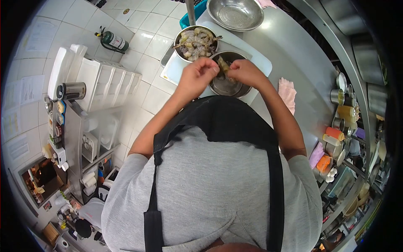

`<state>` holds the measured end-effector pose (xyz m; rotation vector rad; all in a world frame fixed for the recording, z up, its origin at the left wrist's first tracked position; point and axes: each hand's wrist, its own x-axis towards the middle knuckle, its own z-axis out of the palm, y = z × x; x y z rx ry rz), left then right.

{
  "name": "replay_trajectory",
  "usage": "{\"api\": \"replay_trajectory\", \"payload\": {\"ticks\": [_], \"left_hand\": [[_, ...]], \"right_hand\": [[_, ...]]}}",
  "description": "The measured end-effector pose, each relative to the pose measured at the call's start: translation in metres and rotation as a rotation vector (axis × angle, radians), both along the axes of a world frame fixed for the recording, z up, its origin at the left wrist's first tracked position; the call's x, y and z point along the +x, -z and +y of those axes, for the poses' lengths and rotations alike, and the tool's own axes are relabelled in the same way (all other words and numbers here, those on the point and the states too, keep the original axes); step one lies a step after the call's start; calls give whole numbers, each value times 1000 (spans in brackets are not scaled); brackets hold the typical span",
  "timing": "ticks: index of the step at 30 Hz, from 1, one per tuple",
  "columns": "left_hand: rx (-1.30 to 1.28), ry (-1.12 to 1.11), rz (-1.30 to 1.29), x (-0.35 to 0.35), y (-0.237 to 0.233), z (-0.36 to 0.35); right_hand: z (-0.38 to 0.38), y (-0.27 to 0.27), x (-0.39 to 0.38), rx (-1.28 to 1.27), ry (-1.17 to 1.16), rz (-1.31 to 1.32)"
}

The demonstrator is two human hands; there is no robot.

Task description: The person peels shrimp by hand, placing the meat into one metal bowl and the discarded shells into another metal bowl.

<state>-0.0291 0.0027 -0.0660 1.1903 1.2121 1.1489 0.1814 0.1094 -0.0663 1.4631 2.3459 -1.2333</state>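
Note:
Over a steel pot [226,89], my right hand [248,74] pinches a raw shrimp [223,65] that still shows its greyish shell. Close at its left side is my left hand [199,76], thumb and fingertips pressed together; I cannot tell what is between them. Just beyond my left hand, a second steel bowl [175,47] is heaped with raw shrimp [196,43]. Both vessels are on a white cutting board [261,63].
A perforated steel colander [236,14] sits farther back, beside a teal crate [184,21]. Right of my arm lies a pink cloth [287,94] on the steel counter [308,63]. Jars and sauce containers line the right side. A fire extinguisher [114,41] hangs at the left wall.

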Motion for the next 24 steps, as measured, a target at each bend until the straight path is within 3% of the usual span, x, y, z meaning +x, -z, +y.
{"api": "replay_trajectory", "payload": {"ticks": [2, 3, 4, 6, 8, 10, 12, 13, 14, 16, 19, 24], "left_hand": [[-51, 39, 55, 15, -7, 1], [-10, 52, 126, 22, -9, 4], [30, 62, 197, 26, -12, 5], [16, 51, 277, 27, -7, 15], [41, -41, 285, 26, 13, 22], [9, -25, 220, 26, 5, 21], [-23, -11, 155, 23, -5, 21], [-37, 29, 218, 21, -8, 21], [-47, 71, 279, 21, -11, 21], [-41, 109, 248, 26, -22, 23], [-18, 138, 249, 29, -25, 27], [-1, 71, 266, 31, -17, 27]], "right_hand": [[3, -1, 9, -427, 353, 409], [0, -9, 9, -540, 433, 484], [-5, -14, 8, -536, 438, 489], [-11, -22, 5, -729, 595, 747], [-13, -33, 7, -689, 573, 716], [-20, -51, 7, -655, 550, 683], [-35, -74, 8, 313, 165, 162], [-40, -75, 12, 581, 98, 229], [-41, -74, 11, 581, 102, 228], [-38, -70, 7, 920, -69, 494], [-33, -55, 8, 730, -154, 376], [-33, -43, 4, 732, -114, 263]]}}
